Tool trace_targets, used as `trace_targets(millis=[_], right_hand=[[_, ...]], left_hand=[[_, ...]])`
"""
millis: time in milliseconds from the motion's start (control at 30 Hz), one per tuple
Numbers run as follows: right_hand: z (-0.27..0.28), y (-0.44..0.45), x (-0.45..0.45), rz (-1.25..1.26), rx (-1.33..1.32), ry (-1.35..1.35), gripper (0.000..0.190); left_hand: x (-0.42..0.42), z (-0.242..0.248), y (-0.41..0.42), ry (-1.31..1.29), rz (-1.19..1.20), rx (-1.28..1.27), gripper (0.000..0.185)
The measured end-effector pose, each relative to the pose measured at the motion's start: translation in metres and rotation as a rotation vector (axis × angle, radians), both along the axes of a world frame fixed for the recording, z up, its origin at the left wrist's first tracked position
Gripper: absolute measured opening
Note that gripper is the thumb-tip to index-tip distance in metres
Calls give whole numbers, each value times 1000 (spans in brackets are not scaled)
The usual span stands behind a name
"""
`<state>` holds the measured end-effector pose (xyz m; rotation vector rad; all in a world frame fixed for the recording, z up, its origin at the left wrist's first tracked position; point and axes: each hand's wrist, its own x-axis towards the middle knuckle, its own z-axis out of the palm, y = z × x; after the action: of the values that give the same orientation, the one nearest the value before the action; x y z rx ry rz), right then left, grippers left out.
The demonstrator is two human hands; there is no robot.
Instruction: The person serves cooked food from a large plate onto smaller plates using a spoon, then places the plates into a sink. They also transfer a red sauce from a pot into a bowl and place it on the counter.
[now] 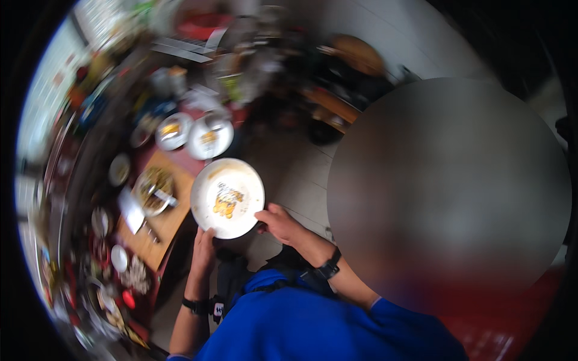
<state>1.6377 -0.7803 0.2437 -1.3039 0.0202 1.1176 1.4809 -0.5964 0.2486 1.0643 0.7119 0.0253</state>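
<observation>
A round white dish (228, 198) with an orange and dark picture in its middle is held out in front of my body. Brownish smears show along its inner rim. My left hand (204, 250) grips the near left edge, thumb on the rim. On the right edge, my right hand (281, 222) pinches the rim, its thumb on top. Just beyond the dish, two similar dishes rest on the reddish counter: one white dish (210, 139) with a blurred utensil or bowl over it, and another white dish (174, 131) to its left.
A wooden cutting board (174, 232) holds a bowl of food (154, 192) and a cleaver (132, 212). Several small bowls and a pale clustered heap (135, 275) crowd the counter at left. Tiled floor (298, 180) lies beyond my hands. A large blurred patch covers the right side.
</observation>
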Motion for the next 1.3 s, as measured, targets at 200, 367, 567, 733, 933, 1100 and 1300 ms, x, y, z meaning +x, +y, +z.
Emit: trace_targets(millis=[200, 367, 567, 733, 933, 1100, 1300], right_hand=[[1, -208, 46, -300, -64, 32, 29], [-33, -383, 42, -648, -290, 9, 38], [-43, -524, 21, -1207, -300, 54, 25], [-52, -630, 49, -1385, -748, -32, 27], [-31, -711, 161, -783, -1618, -546, 29], [-41, -724, 266, -333, -1747, -1046, 14], [-99, -716, 351, -53, -1857, -1031, 9]], left_hand=[[83, 7, -139, 118, -491, 87, 55], [119, -2, -188, 185, -699, 199, 54], [138, -46, -186, 124, -882, 329, 45], [144, -74, -174, 185, -921, 482, 41], [148, -80, -186, 334, -819, 476, 40], [148, -90, -230, 488, -749, 467, 43], [155, -92, -319, 563, -829, 313, 41]])
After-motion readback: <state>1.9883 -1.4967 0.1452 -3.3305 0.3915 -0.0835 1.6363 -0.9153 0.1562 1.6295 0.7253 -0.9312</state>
